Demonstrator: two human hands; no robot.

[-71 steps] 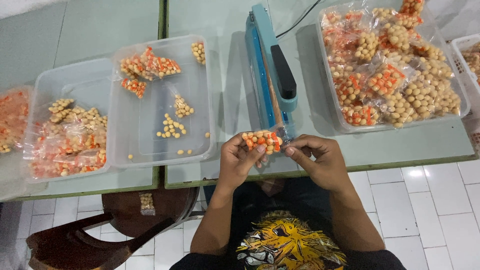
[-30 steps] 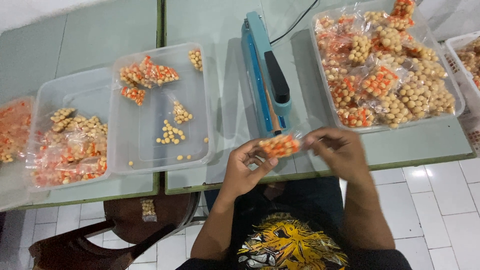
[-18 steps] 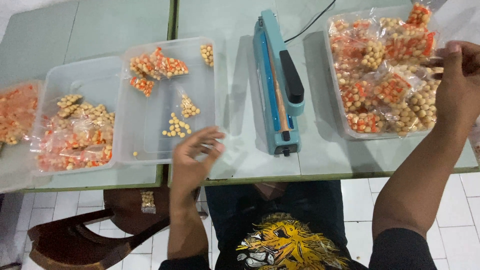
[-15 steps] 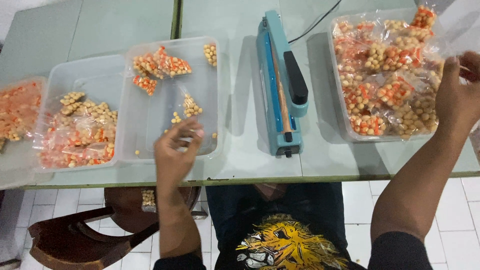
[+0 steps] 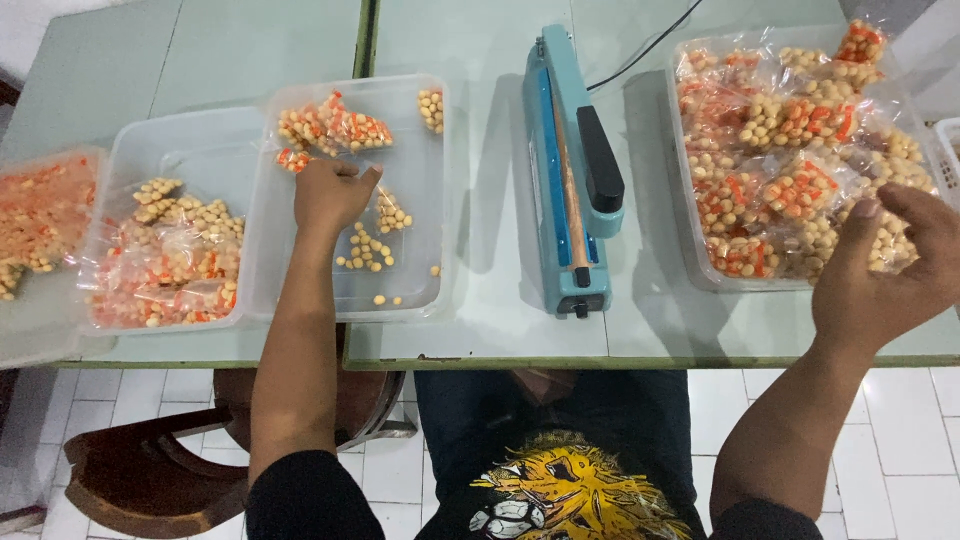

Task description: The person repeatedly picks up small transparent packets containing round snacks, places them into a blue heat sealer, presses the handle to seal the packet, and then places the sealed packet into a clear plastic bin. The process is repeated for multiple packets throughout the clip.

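Note:
My left hand (image 5: 330, 195) reaches into the middle clear tray (image 5: 425, 290), its back to the camera and fingers curled down. Its fingertips are beside small sealed packets of orange and cream snacks (image 5: 335, 128), and loose snack pieces (image 5: 365, 250) lie just to its right. Whatever is under the palm is hidden. My right hand (image 5: 885, 265) hovers over the near right corner of the big right tray (image 5: 690, 265), which is heaped with filled snack bags (image 5: 790, 120). Its fingers are spread and nothing shows in them.
A blue heat sealer (image 5: 570, 170) with a black handle lies between the two trays, its cord running off the back. Further left are another clear tray (image 5: 120, 165) of packets and an orange-filled tray (image 5: 40, 220). A brown wooden chair (image 5: 150, 470) stands below the table edge (image 5: 480, 362).
Both hands held one small packet at the sealer's front. They then parted: my left hand went left into the middle tray, and my right hand swung right to the big tray.

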